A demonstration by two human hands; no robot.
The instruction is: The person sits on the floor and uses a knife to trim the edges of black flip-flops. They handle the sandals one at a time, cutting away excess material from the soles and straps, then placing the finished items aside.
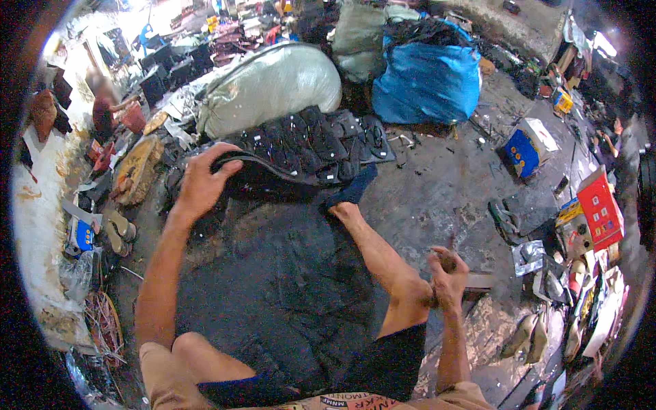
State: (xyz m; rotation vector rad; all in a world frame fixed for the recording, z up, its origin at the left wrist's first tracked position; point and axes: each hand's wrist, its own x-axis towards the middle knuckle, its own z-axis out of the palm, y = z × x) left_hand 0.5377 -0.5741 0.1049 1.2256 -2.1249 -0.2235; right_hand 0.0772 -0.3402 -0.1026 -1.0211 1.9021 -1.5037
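Person's sitting on the floor [437, 198] with one leg stretched out toward a row of black sandal soles [307, 143]. Left hand [199, 183] is at the near-left end of that row, fingers [222, 171] curled around the edge of a black sole [256, 166], lifting it off the pile. Right hand [447, 277] sits well back from the row by the knee, fingers closed on something small and dark, can't tell what. Big pale sack [270, 85] lies just behind the row.
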